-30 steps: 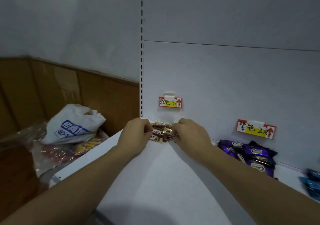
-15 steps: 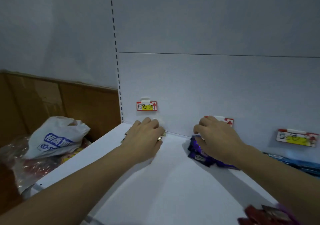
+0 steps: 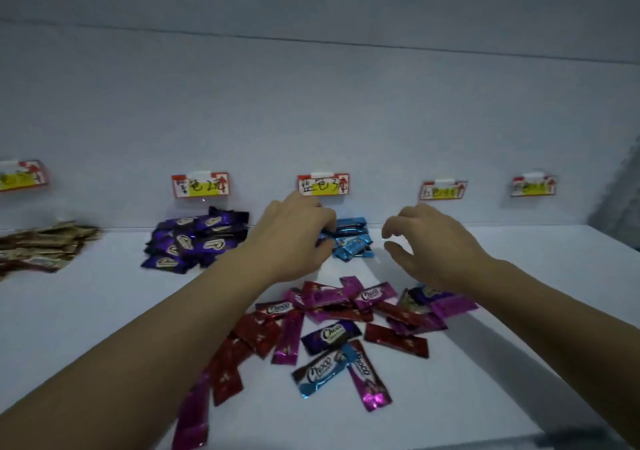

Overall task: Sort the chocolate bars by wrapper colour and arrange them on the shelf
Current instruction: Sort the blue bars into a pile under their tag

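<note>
Touches the stack of blue foil-wrapped chocolate bars (image 3: 351, 240) at the back of the white shelf (image 3: 104, 311) with the curled left hand (image 3: 294, 238); cannot tell whether gripping any. Holds the right hand (image 3: 429, 242) just beside it, loosely curled, empty. Nearer, unsorted: loose heap of red, magenta and purple bars (image 3: 375, 294).

Glossy foil wrappers (image 3: 325, 337), matt shelf (image 3: 104, 311)

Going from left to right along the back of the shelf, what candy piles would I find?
First a pile of brown-gold wrapped chocolate bars → pile of dark purple wrapped bars → pile of shiny blue wrapped bars → the person's right hand, hovering with nothing in it.
</note>
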The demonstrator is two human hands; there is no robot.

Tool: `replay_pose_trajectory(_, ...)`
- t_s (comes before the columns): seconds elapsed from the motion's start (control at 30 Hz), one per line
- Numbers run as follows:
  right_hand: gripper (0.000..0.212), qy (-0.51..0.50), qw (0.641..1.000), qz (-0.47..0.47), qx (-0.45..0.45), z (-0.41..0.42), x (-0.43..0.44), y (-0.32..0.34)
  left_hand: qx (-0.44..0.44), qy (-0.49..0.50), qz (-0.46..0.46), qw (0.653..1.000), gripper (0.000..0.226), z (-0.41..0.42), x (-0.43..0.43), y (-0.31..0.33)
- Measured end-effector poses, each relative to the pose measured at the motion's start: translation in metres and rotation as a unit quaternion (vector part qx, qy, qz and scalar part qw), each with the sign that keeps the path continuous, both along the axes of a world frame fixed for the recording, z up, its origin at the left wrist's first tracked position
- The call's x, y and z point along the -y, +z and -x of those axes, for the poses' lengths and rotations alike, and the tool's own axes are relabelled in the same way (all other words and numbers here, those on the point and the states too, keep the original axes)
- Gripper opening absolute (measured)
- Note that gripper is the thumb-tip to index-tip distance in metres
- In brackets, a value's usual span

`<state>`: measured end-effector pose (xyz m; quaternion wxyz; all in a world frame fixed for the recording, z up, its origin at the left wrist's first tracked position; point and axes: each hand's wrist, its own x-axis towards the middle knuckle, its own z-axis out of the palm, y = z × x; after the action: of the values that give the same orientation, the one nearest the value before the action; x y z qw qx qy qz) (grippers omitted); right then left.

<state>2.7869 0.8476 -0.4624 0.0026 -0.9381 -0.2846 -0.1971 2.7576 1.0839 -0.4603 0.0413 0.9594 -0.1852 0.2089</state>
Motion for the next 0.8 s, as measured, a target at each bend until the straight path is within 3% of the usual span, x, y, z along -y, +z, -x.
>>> replay_pose_trajectory(0.13,0.024,0.029,0.998,-0.012,-0.054,0.000,0.028,-0.015,-0.036,-0.019,0.034,0.999,0.022,-0.005,0.016,-0.012)
replay_pose_trajectory(0.27,0.020,0.072,0.995,-0.028,-0.067,-0.010,0.014,-0.020,-0.123,-0.104,0.036,0.986,0.010,0.011,0.007,-0.005)
replay_pose_trajectory(0.47,0.010,0.157,0.968,-0.169,-0.096,0.007,-0.028,-0.028,-0.384,-0.144,0.004,0.912,0.037,0.050,0.004,0.016)
replay_pose_trajectory(0.6,0.010,0.194,0.955,-0.187,-0.124,0.023,-0.019,-0.031,-0.367,-0.112,-0.046,0.922,0.041,0.052,0.010,0.005)
replay_pose_trajectory(0.8,0.005,0.254,0.934,-0.179,-0.179,0.037,-0.021,-0.028,-0.385,-0.101,-0.008,0.917,0.031,0.049,-0.001,0.004)
